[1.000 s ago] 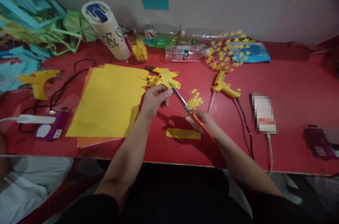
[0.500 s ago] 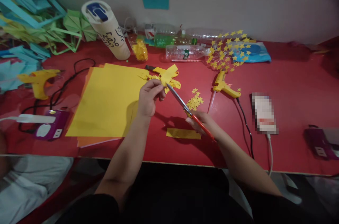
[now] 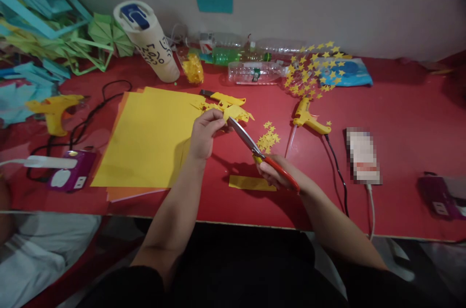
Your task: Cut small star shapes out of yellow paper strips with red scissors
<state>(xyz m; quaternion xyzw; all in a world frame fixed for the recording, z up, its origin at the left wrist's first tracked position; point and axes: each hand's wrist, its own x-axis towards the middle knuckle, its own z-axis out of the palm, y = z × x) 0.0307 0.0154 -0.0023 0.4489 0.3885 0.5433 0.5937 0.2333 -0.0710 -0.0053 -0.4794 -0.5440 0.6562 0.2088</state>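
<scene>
My left hand [image 3: 206,132] pinches a small piece of yellow paper [image 3: 227,113] above a heap of yellow paper scraps [image 3: 239,113]. In my right hand [image 3: 278,173] is a pair of scissors [image 3: 244,137] with red handles, its blade tips touching the pinched paper beside my left fingertips. A yellow utility knife [image 3: 227,98] lies just behind the scraps. Several small yellow paper stars [image 3: 268,139] are piled to the right of the blades. Nearer to me, a yellow paper strip [image 3: 252,183] lies flat, below the scissors.
Yellow sheets [image 3: 145,138] are stacked left of my hands. Glue guns [image 3: 307,118] with black cords lie on the red table [image 3: 233,208]. Behind stand a white tumbler [image 3: 151,43], plastic bottles [image 3: 255,72] and a star-covered clear piece [image 3: 309,72]. A phone [image 3: 363,155] is charging at right.
The yellow flap that stuck up from my left fingers is no longer there, and a piece lies lower among the scraps. The scissor handles have shifted slightly right and the blades look more closed.
</scene>
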